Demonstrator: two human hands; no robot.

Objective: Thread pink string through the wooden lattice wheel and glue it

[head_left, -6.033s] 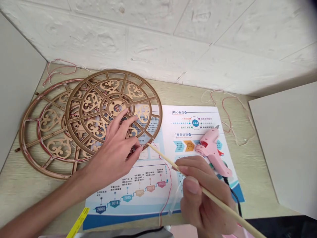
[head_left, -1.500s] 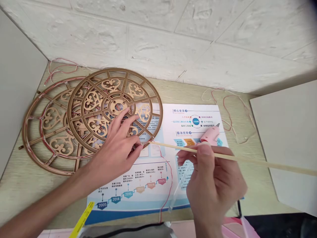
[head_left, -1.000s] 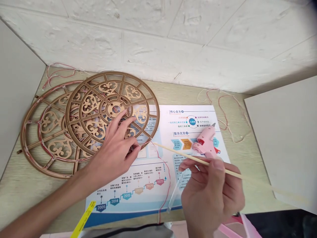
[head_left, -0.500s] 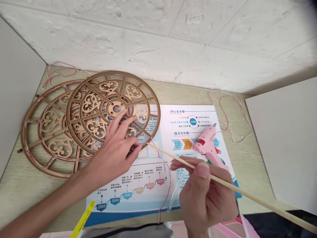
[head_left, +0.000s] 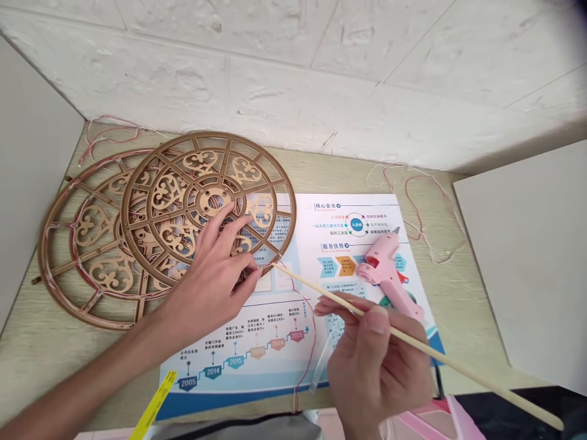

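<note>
My left hand (head_left: 220, 269) lies on the upper round bronze-coloured openwork frame (head_left: 205, 200), its fingers spread toward the hub and its thumb and forefinger pressed at the near right rim. A second round frame (head_left: 111, 273) is partly covered by the upper one; red and white wire runs along its rings. Pinched in my right hand (head_left: 380, 360) is a thin wooden stick (head_left: 440, 354). The stick's tip meets the rim of the upper frame, beside my left thumb. From that spot a thin red and white wire (head_left: 313, 342) trails down over the printed sheet.
Under the frames lies a printed sheet (head_left: 257, 385). A pink glue gun (head_left: 389, 275) rests on its right side, with a clear glue stick (head_left: 323, 363) nearby. Loose wires (head_left: 435, 180) lie at the back right. White panels (head_left: 527, 256) and a white wall (head_left: 275, 73) enclose the table.
My right hand has shifted slightly left and down, and the stick's rear end has swung into view. My left hand and the frames hold still.
</note>
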